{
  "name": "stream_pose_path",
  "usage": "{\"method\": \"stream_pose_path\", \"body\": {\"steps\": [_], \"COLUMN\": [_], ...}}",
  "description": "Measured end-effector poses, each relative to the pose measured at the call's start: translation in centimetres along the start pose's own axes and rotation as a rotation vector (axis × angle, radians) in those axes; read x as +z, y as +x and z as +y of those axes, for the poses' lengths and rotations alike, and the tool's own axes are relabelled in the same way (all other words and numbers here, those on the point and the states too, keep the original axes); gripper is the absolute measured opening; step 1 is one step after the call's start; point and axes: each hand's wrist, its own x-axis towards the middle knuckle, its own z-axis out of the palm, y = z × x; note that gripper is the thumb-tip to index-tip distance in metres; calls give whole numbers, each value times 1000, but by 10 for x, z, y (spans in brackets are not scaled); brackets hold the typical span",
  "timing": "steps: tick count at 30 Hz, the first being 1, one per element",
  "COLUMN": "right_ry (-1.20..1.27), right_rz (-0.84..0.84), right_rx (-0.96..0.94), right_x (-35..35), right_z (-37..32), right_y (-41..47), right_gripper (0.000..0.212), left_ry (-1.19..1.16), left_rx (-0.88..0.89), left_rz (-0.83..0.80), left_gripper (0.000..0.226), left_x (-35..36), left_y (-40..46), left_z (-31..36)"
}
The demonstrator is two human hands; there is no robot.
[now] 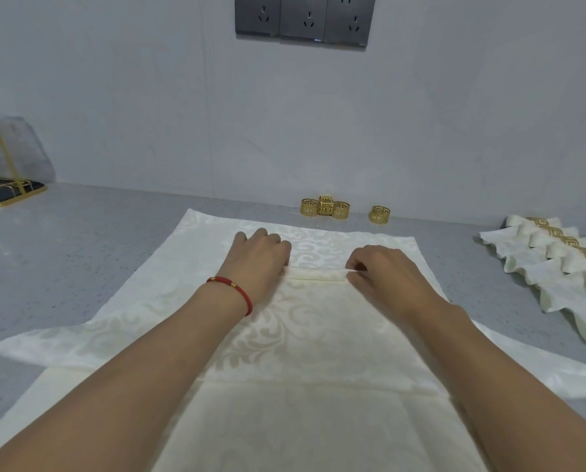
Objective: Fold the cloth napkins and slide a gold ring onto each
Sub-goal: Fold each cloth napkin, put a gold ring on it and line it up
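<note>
Soft, even, cool light with faint shadows; wide-angle bending at the edges, slight blur throughout.

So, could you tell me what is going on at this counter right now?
A person is folding a cream napkin spread on the counter. The left hand and right hand pinch a narrow pleat between them. Four loose gold rings wait by the wall, and finished ringed napkins lie in a row to the right.

Matt damask cloth napkin (312,335), shiny pierced-metal gold rings (325,207), speckled countertop (80,240).
</note>
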Motion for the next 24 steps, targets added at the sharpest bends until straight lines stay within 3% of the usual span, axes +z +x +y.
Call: {"method": "stream_pose_path", "body": {"steps": [4,8,11,17,20,24], "right_ry": [-79,-165,-98,85,88,10], "right_rz": [33,-75,-191,-105,-155,-119], "right_rx": [-42,-104,-69,-12,-50,-69], "right_x": [0,-4,-12,-4,-5,-9], "right_z": [1,1,-3,4,8,3], "right_y": [1,4,1,-2,-3,-2], "right_gripper": [14,24,23,13,20,10], "left_ry": [77,66,26,-268,-237,-124], "left_rx": [17,34,44,-111,-94,-55], "left_rz": [41,6,-79,-180,-230,-121], "left_gripper": [26,37,31,28,24,12], "left_x": [-4,-3,-4,-4,-4,-5], "left_y": [1,-1,-2,-1,0,-3], "left_z": [5,4,4,-7,-8,-4]}}
